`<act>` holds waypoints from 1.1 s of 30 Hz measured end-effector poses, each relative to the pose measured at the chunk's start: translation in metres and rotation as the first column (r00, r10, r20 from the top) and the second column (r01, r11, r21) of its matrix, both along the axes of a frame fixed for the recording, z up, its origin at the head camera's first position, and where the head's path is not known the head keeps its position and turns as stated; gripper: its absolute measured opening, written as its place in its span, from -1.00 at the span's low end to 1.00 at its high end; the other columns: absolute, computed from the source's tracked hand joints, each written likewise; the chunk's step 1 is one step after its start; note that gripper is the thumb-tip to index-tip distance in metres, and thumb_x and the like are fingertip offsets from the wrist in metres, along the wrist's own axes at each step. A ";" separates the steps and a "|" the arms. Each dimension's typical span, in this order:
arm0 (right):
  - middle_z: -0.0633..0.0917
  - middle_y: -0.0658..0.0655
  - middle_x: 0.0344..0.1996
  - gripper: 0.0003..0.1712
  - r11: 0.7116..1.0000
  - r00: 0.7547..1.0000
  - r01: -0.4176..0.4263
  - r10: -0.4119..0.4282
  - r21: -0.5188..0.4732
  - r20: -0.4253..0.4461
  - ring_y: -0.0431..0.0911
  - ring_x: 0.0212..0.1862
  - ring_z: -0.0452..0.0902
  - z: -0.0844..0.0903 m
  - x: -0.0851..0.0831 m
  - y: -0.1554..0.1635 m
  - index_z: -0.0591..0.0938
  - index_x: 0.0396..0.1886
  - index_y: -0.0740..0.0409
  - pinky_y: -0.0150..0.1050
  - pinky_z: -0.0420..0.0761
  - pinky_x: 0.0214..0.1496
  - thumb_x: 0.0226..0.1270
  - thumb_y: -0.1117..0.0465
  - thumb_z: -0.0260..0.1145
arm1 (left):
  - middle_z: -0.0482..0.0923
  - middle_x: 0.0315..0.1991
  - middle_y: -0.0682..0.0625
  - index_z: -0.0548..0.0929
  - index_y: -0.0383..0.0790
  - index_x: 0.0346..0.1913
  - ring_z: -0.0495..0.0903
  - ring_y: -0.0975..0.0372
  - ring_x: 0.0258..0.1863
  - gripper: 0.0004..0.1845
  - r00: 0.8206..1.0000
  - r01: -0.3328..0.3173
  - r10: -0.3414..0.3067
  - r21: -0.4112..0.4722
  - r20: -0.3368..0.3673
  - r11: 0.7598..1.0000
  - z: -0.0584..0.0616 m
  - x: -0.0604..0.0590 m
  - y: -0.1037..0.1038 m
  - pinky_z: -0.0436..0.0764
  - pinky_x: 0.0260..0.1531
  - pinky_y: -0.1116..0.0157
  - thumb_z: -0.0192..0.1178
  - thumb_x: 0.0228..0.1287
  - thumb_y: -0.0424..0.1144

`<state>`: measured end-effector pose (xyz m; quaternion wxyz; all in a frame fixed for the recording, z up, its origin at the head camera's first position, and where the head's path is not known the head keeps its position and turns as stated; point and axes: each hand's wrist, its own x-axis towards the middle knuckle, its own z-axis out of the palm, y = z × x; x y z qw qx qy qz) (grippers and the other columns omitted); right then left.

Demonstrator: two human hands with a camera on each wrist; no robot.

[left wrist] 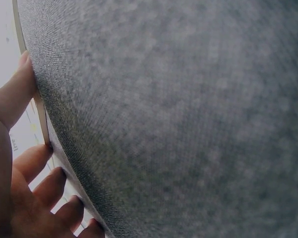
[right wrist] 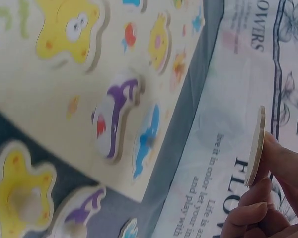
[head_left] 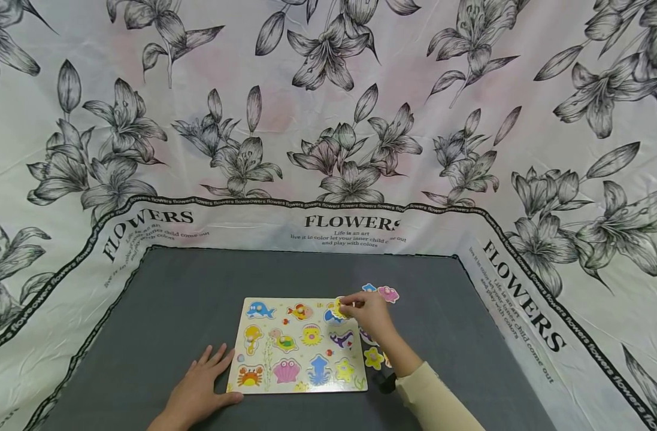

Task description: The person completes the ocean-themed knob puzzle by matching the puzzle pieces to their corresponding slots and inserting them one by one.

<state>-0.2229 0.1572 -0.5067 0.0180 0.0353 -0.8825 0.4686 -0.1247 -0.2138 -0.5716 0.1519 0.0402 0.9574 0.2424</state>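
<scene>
A pale wooden puzzle board (head_left: 301,347) with sea-animal shapes lies on the dark table. My left hand (head_left: 199,383) rests at its left side with fingers spread, the thumb by the lower left corner; in the left wrist view the thumb (left wrist: 21,82) touches the board's edge. Above the upper right corner my right hand (head_left: 370,312) pinches a small yellow puzzle piece (head_left: 336,308) between thumb and fingers. The right wrist view shows that piece (right wrist: 257,148) edge-on, its picture hidden. Under it in the head view is a blue dolphin shape (right wrist: 148,139).
Loose pieces lie right of the board: a pink one (head_left: 388,294), a blue one (head_left: 369,287), a yellow star (head_left: 374,358) and a purple whale (right wrist: 79,213), partly under the right arm. Flower-printed cloth (head_left: 350,227) surrounds the dark tabletop (head_left: 209,281).
</scene>
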 end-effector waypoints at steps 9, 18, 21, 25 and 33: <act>0.78 -0.01 -0.43 -0.89 0.998 0.998 -0.054 0.054 0.041 0.010 -0.11 -0.43 0.59 0.003 0.004 -0.018 0.85 -0.26 0.04 -0.32 0.54 -0.50 0.20 0.21 0.54 | 0.22 0.54 -0.24 0.39 -0.11 0.50 0.01 -0.29 0.55 0.24 1.000 -0.009 0.008 -0.005 -0.010 1.000 -0.002 0.001 0.000 0.05 0.46 -0.37 0.48 -0.32 0.46; 0.80 -0.02 -0.38 -0.90 0.993 0.993 -0.113 0.112 0.034 0.031 -0.18 -0.43 0.63 -0.006 0.006 -0.032 0.86 -0.27 0.06 -0.33 0.63 -0.44 0.20 0.22 0.54 | 0.22 0.53 -0.24 0.39 -0.12 0.50 0.02 -0.29 0.55 0.25 1.000 -0.002 0.002 -0.006 -0.028 1.000 -0.004 0.002 -0.001 0.06 0.45 -0.37 0.47 -0.32 0.47; 0.80 -0.03 -0.36 -0.91 0.990 0.991 -0.131 0.130 0.056 0.027 -0.23 -0.43 0.61 -0.011 0.007 -0.036 0.86 -0.27 0.04 -0.36 0.64 -0.43 0.21 0.21 0.54 | 0.23 0.53 -0.24 0.39 -0.11 0.50 0.02 -0.29 0.55 0.24 1.000 -0.002 0.002 -0.004 -0.031 1.000 -0.004 0.002 -0.001 0.07 0.45 -0.37 0.48 -0.32 0.46; 0.80 -0.04 -0.34 -0.91 0.988 0.990 -0.142 0.141 0.062 0.026 -0.24 -0.42 0.61 -0.015 0.008 -0.041 0.86 -0.28 0.04 -0.38 0.63 -0.44 0.21 0.20 0.54 | 0.23 0.53 -0.24 0.39 -0.12 0.50 0.02 -0.29 0.55 0.24 0.999 0.000 0.000 -0.002 -0.032 1.000 -0.003 0.002 -0.001 0.07 0.45 -0.37 0.48 -0.31 0.45; 0.79 -0.02 -0.34 -0.90 0.986 0.986 -0.159 0.156 0.050 0.058 -0.23 -0.42 0.60 -0.021 0.008 -0.048 0.86 -0.29 0.07 -0.38 0.61 -0.44 0.19 0.22 0.55 | 0.22 0.54 -0.23 0.39 -0.11 0.50 0.01 -0.28 0.55 0.25 1.000 -0.006 0.005 -0.002 -0.027 1.000 -0.004 0.002 -0.001 0.06 0.46 -0.36 0.47 -0.32 0.47</act>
